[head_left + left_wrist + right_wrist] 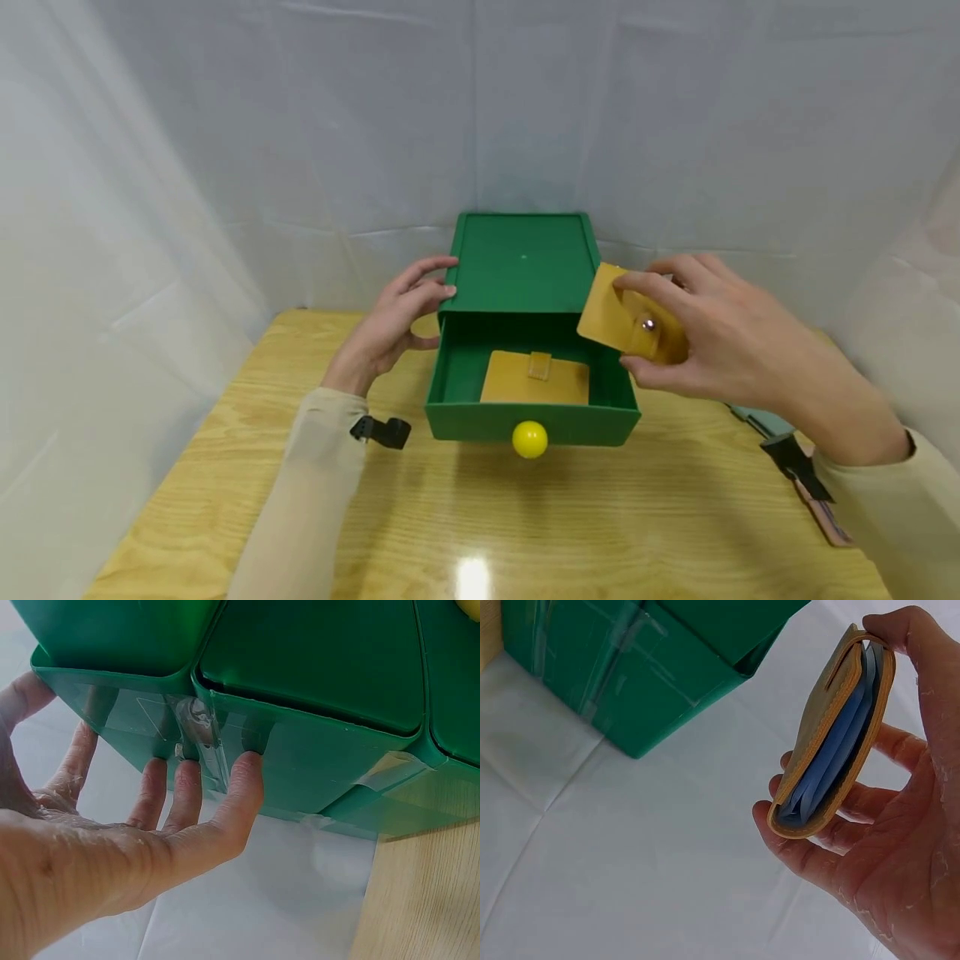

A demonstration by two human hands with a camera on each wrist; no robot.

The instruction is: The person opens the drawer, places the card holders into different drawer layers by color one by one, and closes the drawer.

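Observation:
A green drawer box [521,262] stands on the wooden table, its drawer [525,417] pulled out toward me with a yellow ball knob [529,439]. A tan wallet [536,379] lies flat inside the drawer. My right hand [705,333] holds a second tan wallet [626,317] with a metal snap above the drawer's right side; in the right wrist view this wallet [836,742] shows a blue lining, pinched between thumb and fingers. My left hand [397,321] rests with straight fingers against the box's left side; its fingertips [244,769] press the green wall [300,742].
The wooden table [480,517] is enclosed by white sheeting at the back and both sides. A dark strap clip [382,432] sits at my left wrist. A teal and pink object [795,467] lies at the table's right edge under my right forearm.

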